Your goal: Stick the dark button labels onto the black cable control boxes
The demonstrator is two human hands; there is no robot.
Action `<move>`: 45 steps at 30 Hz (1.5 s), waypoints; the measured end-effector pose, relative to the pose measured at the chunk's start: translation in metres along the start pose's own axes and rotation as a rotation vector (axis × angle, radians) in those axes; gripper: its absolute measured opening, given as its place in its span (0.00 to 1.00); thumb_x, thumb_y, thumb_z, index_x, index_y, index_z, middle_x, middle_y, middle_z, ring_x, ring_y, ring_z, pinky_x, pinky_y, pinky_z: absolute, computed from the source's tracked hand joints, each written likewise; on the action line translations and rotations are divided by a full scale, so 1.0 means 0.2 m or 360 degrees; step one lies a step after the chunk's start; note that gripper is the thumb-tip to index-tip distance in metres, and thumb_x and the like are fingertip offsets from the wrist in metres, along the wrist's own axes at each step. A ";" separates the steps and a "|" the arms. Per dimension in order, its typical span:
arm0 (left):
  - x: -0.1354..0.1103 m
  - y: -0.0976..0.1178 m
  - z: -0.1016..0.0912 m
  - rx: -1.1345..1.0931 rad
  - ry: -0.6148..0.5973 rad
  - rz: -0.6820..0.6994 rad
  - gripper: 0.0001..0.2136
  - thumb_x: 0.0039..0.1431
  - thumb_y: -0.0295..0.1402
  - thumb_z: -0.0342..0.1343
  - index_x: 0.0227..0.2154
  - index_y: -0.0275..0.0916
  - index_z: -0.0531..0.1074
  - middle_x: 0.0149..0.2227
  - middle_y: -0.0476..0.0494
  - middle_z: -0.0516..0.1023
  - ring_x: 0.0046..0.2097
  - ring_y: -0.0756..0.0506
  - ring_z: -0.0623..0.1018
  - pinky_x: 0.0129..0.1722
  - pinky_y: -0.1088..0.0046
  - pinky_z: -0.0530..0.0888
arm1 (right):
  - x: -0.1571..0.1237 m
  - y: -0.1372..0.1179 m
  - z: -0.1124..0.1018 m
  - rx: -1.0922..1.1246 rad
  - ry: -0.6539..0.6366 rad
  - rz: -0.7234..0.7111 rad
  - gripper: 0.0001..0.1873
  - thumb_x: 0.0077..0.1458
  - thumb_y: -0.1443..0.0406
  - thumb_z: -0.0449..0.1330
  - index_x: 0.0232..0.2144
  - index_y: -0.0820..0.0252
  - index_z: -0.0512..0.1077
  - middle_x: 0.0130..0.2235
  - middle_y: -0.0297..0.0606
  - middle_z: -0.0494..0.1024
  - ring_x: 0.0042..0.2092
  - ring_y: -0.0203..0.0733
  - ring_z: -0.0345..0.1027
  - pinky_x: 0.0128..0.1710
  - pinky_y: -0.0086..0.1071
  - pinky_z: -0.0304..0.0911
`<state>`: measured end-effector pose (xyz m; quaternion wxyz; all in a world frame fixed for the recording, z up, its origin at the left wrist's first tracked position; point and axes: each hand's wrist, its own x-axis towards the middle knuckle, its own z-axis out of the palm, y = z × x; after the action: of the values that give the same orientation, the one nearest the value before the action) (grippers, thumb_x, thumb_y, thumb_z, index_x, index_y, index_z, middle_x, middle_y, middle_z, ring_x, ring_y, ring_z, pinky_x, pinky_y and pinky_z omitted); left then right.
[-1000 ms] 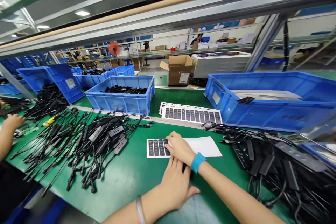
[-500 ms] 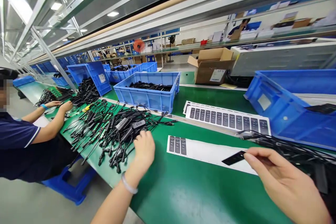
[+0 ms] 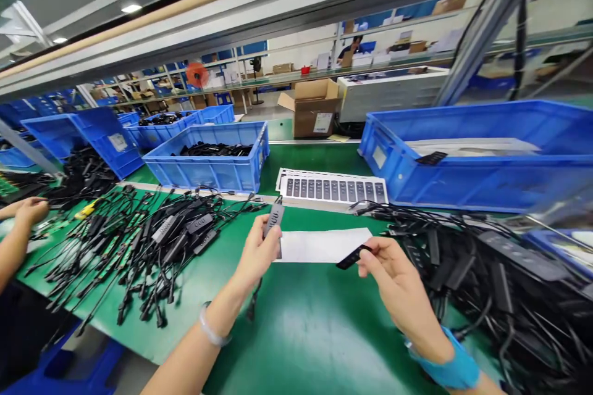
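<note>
My left hand [image 3: 256, 252] is closed around a small grey cable control box [image 3: 275, 217], a black cable hanging below it. Between thumb and fingers of my right hand [image 3: 389, 268] is a black label [image 3: 351, 257], tilted over the right part of a white backing sheet [image 3: 319, 245]. The left end of that sheet is hidden behind my left hand. To the left lies a tangled pile of black cables with control boxes [image 3: 185, 231]. Behind the sheet rests a strip of dark labels [image 3: 333, 190].
Blue bins [image 3: 208, 166] stand along the back, with a large blue bin [image 3: 463, 179] at right. More black cable units [image 3: 463, 271] heap on the right. A cardboard box [image 3: 315, 108] sits behind. A co-worker's hands [image 3: 25, 216] are at far left.
My left hand has lifted a grey control box from the pile and brought it beside the white sheet. My right hand still pinches the black label. The view has swung right.
</note>
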<state>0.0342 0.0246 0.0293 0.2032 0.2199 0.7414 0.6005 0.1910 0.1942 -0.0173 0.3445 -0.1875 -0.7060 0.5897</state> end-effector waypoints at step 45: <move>-0.27 -0.14 0.31 -0.0944 -0.0997 -0.0644 0.34 0.50 0.38 0.67 0.56 0.36 0.58 0.43 0.36 0.76 0.48 0.38 0.77 0.51 0.58 0.70 | -0.12 -0.05 0.06 0.0154 -0.0296 0.0570 0.18 0.53 0.54 0.63 0.38 0.61 0.68 0.29 0.33 0.62 0.26 0.34 0.61 0.18 0.24 0.66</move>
<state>0.1107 0.0380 -0.0089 0.5837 0.1741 0.4691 0.6395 0.2011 0.1669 -0.0148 0.1762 -0.2381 -0.6609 0.6896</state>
